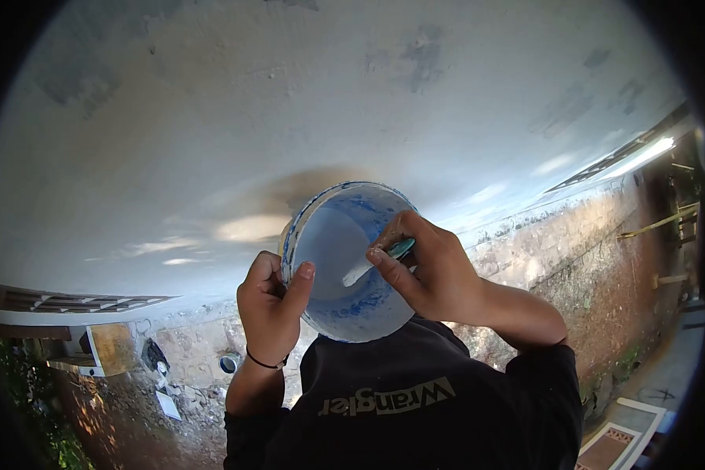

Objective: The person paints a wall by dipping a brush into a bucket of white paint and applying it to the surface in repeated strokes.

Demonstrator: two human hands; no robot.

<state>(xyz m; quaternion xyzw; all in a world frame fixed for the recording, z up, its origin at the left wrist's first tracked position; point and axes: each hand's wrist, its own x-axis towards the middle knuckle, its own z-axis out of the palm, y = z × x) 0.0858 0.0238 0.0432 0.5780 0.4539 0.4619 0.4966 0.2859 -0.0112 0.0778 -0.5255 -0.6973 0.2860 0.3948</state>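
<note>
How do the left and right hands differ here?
The left hand grips the bucket by its rim; the right hand pinches a scraper. A dark band circles the left hand's wrist; none shows at the right hand's. Both are bare.

L hand (276, 309) on bucket (360, 317) rim, R hand (440, 270) w/ grn-handled tool (359, 272) at its mouth

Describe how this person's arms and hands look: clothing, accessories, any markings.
The black shirt has short sleeves and Wrangler lettering. A thin dark band circles the left wrist. The left hand and right hand are gloveless, with pale smears on the fingers.
</note>
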